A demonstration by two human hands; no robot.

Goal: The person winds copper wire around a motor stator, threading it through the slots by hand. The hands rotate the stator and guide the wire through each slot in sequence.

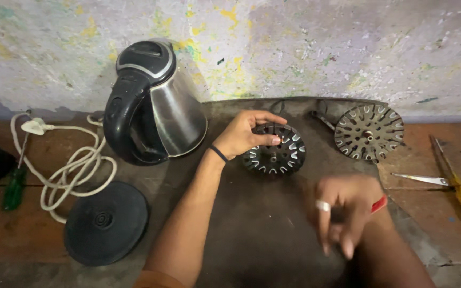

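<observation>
A round, slotted dark metal disc is gripped at its upper edge by the fingers of the left hand, which are closed on its rim; the disc lies on the dark surface, and its near-left part is hidden behind the hand. The right hand is held below and to the right of those fingers, blurred; its fingers are curled downward, and whether anything is held in them cannot be made out. A pale ring and a red band are seen on that hand. A second slotted disc lies well to the right of the left fingers, with a thin rod partly hidden behind it. Just left of the left fingers, a steel kettle with a black handle is tilted against the wall. Farther left lie a white cord, a round black base and a green-handled screwdriver, its tip hard to trace. Yellow-handled scissors are cut off at the right edge
</observation>
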